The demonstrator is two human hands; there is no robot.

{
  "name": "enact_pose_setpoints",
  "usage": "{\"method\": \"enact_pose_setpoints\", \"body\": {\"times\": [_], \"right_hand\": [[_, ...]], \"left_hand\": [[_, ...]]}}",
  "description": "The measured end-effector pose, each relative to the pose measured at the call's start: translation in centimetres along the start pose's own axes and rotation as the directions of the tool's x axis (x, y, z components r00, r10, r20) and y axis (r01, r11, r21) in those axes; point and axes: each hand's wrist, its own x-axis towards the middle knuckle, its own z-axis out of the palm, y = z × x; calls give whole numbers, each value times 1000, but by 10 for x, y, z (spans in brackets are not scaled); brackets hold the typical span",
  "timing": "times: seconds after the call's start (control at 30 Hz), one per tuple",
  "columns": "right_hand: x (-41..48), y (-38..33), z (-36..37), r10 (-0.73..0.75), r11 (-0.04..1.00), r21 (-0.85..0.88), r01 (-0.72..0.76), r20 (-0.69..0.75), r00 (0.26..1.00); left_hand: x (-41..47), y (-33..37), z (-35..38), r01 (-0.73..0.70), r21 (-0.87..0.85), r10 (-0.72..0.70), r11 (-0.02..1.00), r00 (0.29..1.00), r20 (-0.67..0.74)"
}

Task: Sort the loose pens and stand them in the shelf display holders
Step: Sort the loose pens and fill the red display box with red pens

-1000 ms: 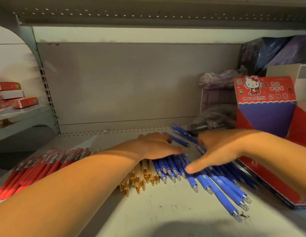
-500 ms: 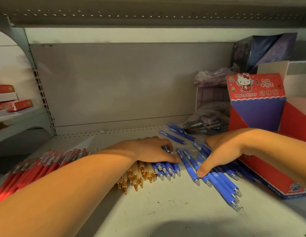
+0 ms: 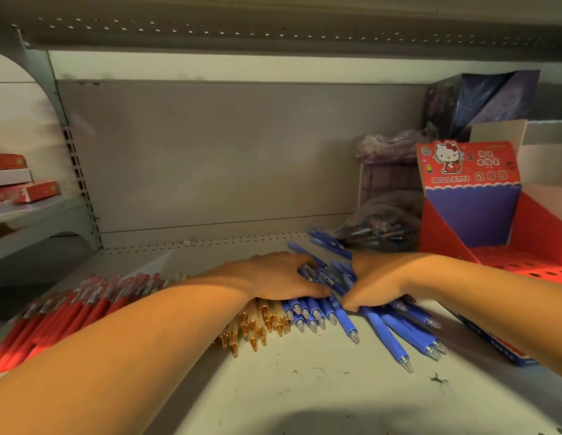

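Fingers of the left hand (image 3: 282, 277) lie flat and spread on the blue pens (image 3: 380, 328), gripping none; the right hand (image 3: 378, 282) curls its fingers loosely over the same heap mid-shelf. Gold-tipped pens (image 3: 254, 331) lie just left, red pens (image 3: 69, 312) toward the shelf's (image 3: 304, 390) left edge. A red Hello Kitty display holder (image 3: 493, 221) stands at the right edge.

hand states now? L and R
Left hand: open, palm down, pressing on the blue pens.
Right hand: fingers curled over the blue pens, raking them; no closed grip visible.
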Motion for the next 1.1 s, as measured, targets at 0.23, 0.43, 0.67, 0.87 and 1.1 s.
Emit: {"method": "enact_pose_setpoints", "body": {"times": [0.23, 0.43, 0.67, 0.87, 1.1], "right_hand": [[4, 2, 0, 9, 996, 92, -5, -51, 999], [5, 2, -10, -66, 967, 242, 74, -42, 997], [31, -30, -6, -155, 868, 462, 181, -94, 983], [25, -25, -12, -192, 843, 493, 216, -99, 976], [-5, 14, -9, -325, 933, 114, 342, -147, 934]], "left_hand": [[-1, -2, 2, -9, -5, 9, 1000, 999, -49], [-2, -10, -3, 16, -18, -16, 1000, 999, -44], [-9, -11, -11, 10, -284, -47, 959, 991, -123], [0, -14, -8, 96, -273, -143, 957, 977, -157], [7, -13, -7, 86, -147, -109, 985, 982, -153]]}}
